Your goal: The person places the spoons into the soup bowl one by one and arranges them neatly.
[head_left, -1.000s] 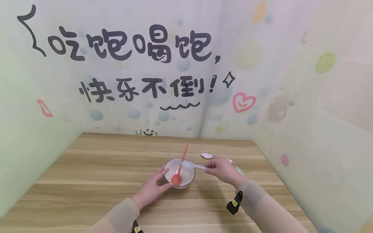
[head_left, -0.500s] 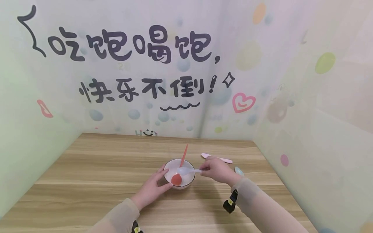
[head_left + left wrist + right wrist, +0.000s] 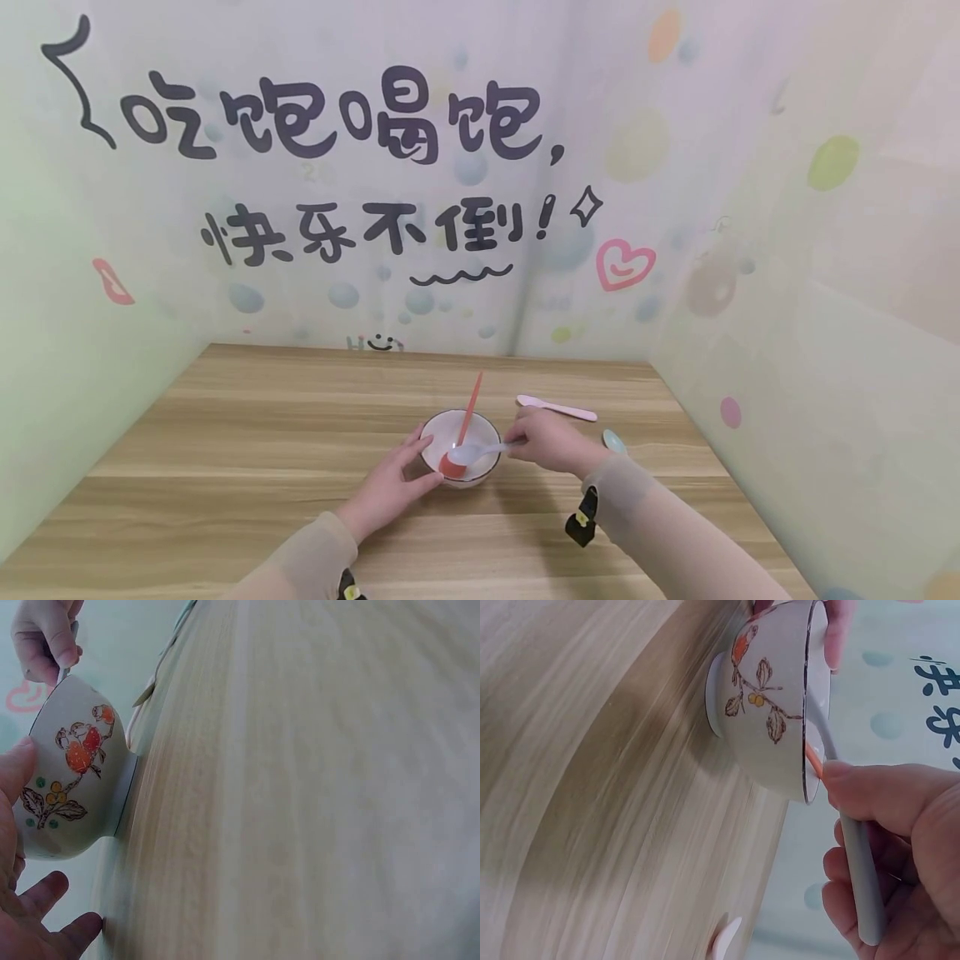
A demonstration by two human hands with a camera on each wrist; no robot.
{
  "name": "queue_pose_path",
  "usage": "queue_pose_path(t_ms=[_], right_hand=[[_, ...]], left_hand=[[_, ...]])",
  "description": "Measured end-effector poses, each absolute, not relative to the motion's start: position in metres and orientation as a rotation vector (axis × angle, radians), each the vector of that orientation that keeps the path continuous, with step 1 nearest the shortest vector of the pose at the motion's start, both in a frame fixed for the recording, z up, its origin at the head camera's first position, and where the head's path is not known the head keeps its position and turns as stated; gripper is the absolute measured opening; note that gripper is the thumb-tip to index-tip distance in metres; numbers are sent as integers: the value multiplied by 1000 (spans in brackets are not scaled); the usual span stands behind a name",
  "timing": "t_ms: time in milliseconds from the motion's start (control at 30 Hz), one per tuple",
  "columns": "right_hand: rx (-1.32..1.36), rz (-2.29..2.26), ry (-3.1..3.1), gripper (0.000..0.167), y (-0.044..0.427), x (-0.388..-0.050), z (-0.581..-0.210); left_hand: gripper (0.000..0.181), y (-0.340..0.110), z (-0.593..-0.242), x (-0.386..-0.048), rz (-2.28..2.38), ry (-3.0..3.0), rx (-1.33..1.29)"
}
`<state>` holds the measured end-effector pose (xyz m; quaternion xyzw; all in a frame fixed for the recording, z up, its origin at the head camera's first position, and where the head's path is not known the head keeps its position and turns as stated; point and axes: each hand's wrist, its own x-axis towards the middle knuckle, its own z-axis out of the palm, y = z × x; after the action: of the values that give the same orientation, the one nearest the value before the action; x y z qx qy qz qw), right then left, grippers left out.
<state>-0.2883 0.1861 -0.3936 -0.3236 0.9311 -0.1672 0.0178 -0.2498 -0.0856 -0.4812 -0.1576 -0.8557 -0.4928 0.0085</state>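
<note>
A white bowl (image 3: 441, 427) with a dark rim stands on the table; fruit and leaves decorate its outside (image 3: 79, 757). My left hand (image 3: 390, 485) holds the bowl's left side, thumb near the front rim and a fingertip over the edge. An orange-red spoon (image 3: 470, 408) leans in the bowl, handle sticking out over the far rim. With thumb and fingers, my right hand (image 3: 553, 442) pinches the handle of a pale blue spoon (image 3: 861, 877) at the bowl's right. That spoon's head (image 3: 467, 455) is inside the bowl, overlapping the orange-red spoon's head; whether they touch I cannot tell.
A pale pink spoon (image 3: 558, 408) lies on the wooden table (image 3: 262, 433) behind my right hand. Beyond my right wrist is a light teal spoon (image 3: 613, 440), partly hidden by the arm. Walls stand at the back, left and right.
My right hand has moved left and slightly down, bringing the pale blue spoon's head from above the far right rim down into the bowl. The left hand and bowl have stayed put.
</note>
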Motion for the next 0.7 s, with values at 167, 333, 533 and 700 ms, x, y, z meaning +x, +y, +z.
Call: queue_pose_path(t_ms=[167,333,533,700], right_hand=[[-1020,-496,2889,5,183,-290,-396],[-1025,-440,2909,4,182,-293,-400],[-1022,-368,2926,6,180,-296,-402],[-1033,-342,2930,9,178,-296,-401]], left_hand=[[68,-86,-482,-250,-1545,-2677,-488],[68,-86,-482,-250,-1544,-2678,-488],[68,-86,-481,-250,-1545,-2681,-490],[68,-86,-481,-249,-1549,-2680,-492]])
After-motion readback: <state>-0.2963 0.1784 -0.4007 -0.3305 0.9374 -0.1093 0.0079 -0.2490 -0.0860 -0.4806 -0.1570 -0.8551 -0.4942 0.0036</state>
